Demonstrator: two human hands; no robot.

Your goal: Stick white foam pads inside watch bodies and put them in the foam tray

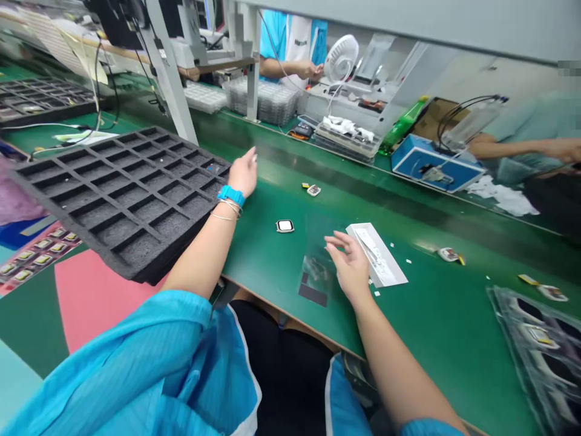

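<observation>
My left hand (242,172), with a blue band and thin bracelets at the wrist, is raised beside the far right corner of a black foam tray (136,194). Its fingers are bent together, and what they may hold is hidden. The tray's square pockets look mostly bare. My right hand (351,266) hovers with fingers loosely stretched between a clear film sheet (313,281) with dark strips and a white open box (390,272) of small white pieces. On the green bench between my hands lies a square watch case (285,226) with a white face.
Small parts with yellow tabs (313,190) lie farther back, others (449,255) to the right. Clear trays of parts (540,351) sit at the right edge. A blue box fixture (436,163), green bottle (403,124) and white fan (341,57) stand behind, near a co-worker's hands (311,69).
</observation>
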